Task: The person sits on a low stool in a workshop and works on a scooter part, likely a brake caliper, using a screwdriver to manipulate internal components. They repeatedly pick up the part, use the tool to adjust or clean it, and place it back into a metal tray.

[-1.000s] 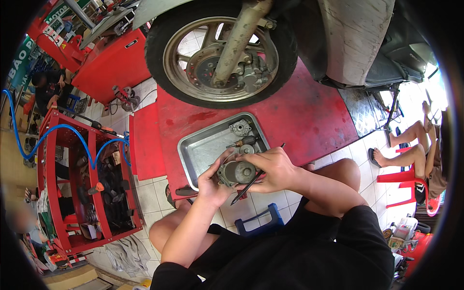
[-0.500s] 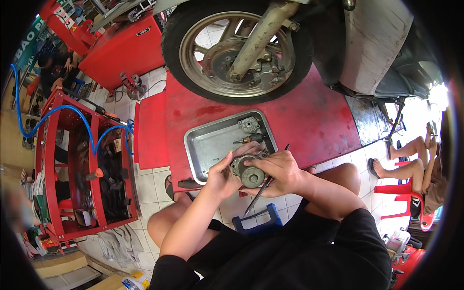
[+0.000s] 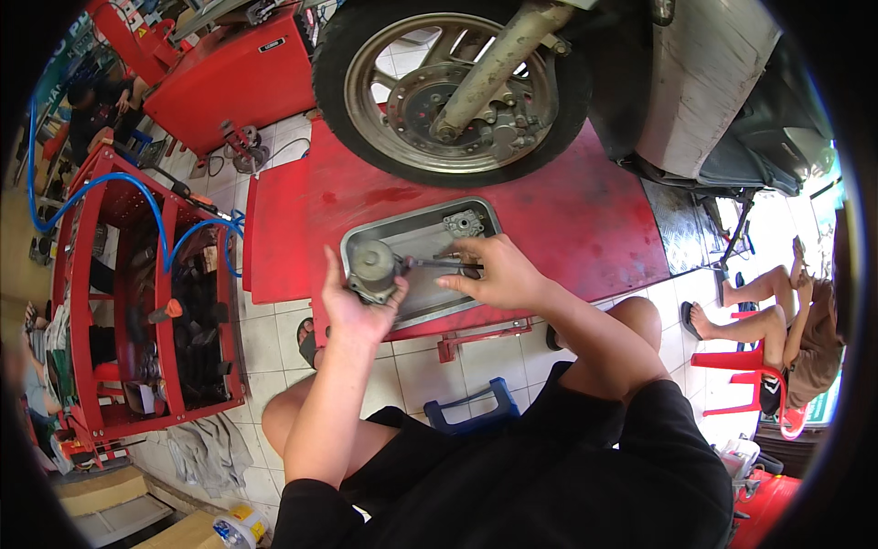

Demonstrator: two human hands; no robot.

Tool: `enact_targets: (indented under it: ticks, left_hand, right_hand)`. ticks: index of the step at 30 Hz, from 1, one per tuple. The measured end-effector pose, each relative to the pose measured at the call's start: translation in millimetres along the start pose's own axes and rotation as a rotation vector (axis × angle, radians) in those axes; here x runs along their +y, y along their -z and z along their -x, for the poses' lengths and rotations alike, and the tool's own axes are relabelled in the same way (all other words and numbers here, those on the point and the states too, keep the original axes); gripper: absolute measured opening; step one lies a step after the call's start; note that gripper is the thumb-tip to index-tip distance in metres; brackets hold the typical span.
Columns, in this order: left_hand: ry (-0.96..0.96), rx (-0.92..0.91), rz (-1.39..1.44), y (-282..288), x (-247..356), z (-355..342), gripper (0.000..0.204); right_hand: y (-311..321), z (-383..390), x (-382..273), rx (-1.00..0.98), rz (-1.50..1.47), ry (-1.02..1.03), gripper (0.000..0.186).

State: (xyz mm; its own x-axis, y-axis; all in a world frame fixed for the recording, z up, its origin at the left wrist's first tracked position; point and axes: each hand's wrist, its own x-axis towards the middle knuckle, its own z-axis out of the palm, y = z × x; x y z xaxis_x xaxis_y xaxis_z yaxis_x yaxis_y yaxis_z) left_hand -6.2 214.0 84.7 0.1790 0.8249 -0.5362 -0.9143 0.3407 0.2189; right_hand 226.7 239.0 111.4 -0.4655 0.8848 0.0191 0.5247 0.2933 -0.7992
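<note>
My left hand (image 3: 358, 311) is wrapped round a grey cylindrical metal housing (image 3: 373, 262), raised over the left part of a steel tray (image 3: 413, 207). My right hand (image 3: 498, 274) grips a long dark tool (image 3: 439, 264), apparently a screwdriver, pointing left toward the housing; I cannot tell whether its tip touches it. A small flanged metal part (image 3: 463, 222) lies in the tray's far right corner. The middle of the tray is partly hidden by my hands and the tool. The tray rests on a red metal platform (image 3: 585, 238).
A front wheel (image 3: 448, 101) with fork stands above the platform. A red tool cart (image 3: 165, 348) with a blue hose (image 3: 123, 178) is at left. A blue stool (image 3: 471, 412) is below. A seated person (image 3: 777, 320) is at right, another person (image 3: 101, 114) at upper left.
The housing has turned and moved left and up in my left hand. My right hand has separated from it to the right, and the tool has swung from diagonal to nearly horizontal.
</note>
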Motion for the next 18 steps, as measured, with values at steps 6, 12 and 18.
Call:
enact_targets:
  ticks: [6,12,18]
  left_hand:
    - [-0.236,-0.102,0.107,-5,57,18,0.067]
    - [-0.202,-0.223,0.194,-4,67,26,0.068]
    - [-0.235,-0.163,0.094,-3,60,27,0.071]
  right_hand:
    - [-72,5,37,-0.404,0.454,-0.046,0.029]
    - [-121,-38,39,-0.224,0.503,-0.045,0.024]
    - [-137,-47,44,-0.176,0.545,-0.154,0.023]
